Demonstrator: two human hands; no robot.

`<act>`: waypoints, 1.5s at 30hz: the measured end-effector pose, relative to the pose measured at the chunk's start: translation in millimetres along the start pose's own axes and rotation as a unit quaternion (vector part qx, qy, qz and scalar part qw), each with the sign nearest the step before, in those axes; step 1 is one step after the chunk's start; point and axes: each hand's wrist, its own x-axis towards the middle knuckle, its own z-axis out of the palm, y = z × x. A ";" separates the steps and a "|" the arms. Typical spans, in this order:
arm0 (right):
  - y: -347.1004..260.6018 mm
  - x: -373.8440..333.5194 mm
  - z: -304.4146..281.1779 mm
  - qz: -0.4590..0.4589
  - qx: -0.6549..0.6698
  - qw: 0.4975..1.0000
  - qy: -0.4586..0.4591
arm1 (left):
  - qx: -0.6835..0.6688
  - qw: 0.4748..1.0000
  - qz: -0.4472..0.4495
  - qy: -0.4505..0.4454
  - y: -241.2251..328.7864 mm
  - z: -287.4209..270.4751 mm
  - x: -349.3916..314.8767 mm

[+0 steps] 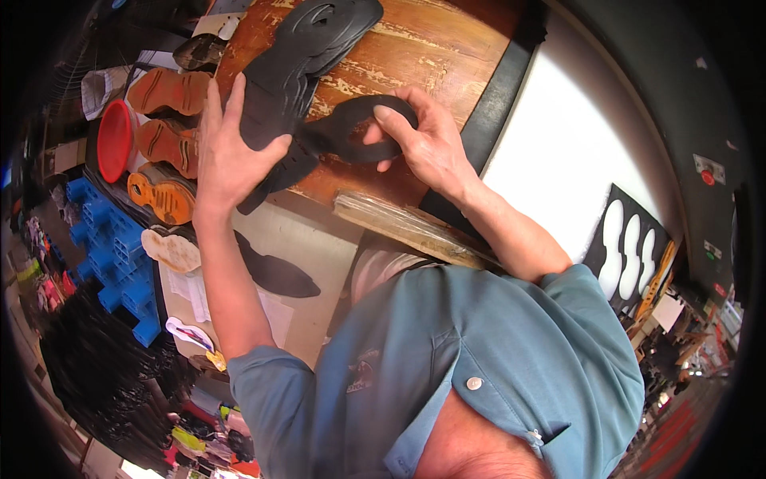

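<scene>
My right hand (427,144) pinches the rounded end of a thin black sole-shaped piece (341,132), thumb on top, with an oval hole showing in that end. The piece's other end reaches left to a stack of similar black sole-shaped pieces (271,92). Spread wide, my left hand (227,160) lies over the left side of the stack, its thumb stretched toward the held piece. The stack rests on a worn wooden tabletop (423,56), and some of its layers are fanned out.
Left of the table are orange-brown sole shapes (163,144), a red bowl (116,141) and blue plastic blocks (120,255). A single black sole piece (279,271) lies on a pale surface below. Plastic-wrapped wood (399,223) edges the table near me; a white panel (570,136) stands right.
</scene>
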 end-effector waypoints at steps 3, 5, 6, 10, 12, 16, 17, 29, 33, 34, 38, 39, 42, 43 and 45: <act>-3.0 0.7 -2.1 0.073 0.001 0.997 0.041 | 0.121 0.992 0.026 0.010 10.5 4.9 -13.7; -8.9 -3.8 -0.9 0.018 -0.003 1.000 0.004 | 0.033 0.999 0.027 0.002 9.9 3.6 -15.0; -12.1 -8.7 -0.1 -0.009 -0.007 1.000 -0.006 | -0.007 1.000 0.016 -0.003 7.8 2.2 -13.9; -19.8 -48.9 5.0 -0.182 -0.183 0.966 -0.029 | -0.023 0.999 0.027 -0.019 -5.0 -3.9 -9.2; -26.6 -64.9 0.7 -0.202 -0.193 0.960 -0.009 | -0.061 0.997 0.030 -0.027 -7.6 -3.5 -10.2; -69.5 -80.8 -49.3 -0.230 -0.051 0.971 0.041 | -0.037 0.999 0.000 -0.028 -0.9 2.5 -16.7; -84.0 -84.6 -67.0 -0.200 -0.063 0.977 0.043 | -0.038 0.999 -0.004 -0.026 1.6 4.0 -17.4; -78.0 -18.5 -104.8 -0.346 -0.638 0.684 -0.076 | -0.139 0.975 -0.170 0.011 -13.3 2.6 -22.8; -70.5 -28.1 -79.3 -0.407 -0.611 0.660 -0.161 | -0.040 0.990 -0.071 0.117 16.2 -5.0 -36.9; -66.6 -31.5 -79.7 -0.402 -0.625 0.637 -0.205 | -0.008 0.985 -0.024 0.170 29.1 -5.7 -42.0; -50.8 -34.6 -100.3 -0.264 -0.647 0.671 -0.250 | -0.213 0.953 0.193 -0.091 102.2 34.3 -85.5; -49.5 -33.6 -107.9 -0.216 -0.666 0.666 -0.259 | -0.181 0.955 0.210 -0.109 113.5 50.1 -88.8; -50.8 -33.9 -126.5 -0.163 -0.560 0.766 -0.271 | -0.161 0.953 0.233 -0.108 111.4 75.6 -91.5; -52.1 -35.4 -130.7 -0.121 -0.480 0.831 -0.252 | -0.173 0.955 0.222 -0.098 109.8 80.3 -91.2; -55.8 -41.3 -136.5 -0.113 -0.360 0.878 -0.296 | -0.175 0.947 0.245 -0.108 102.3 81.6 -87.1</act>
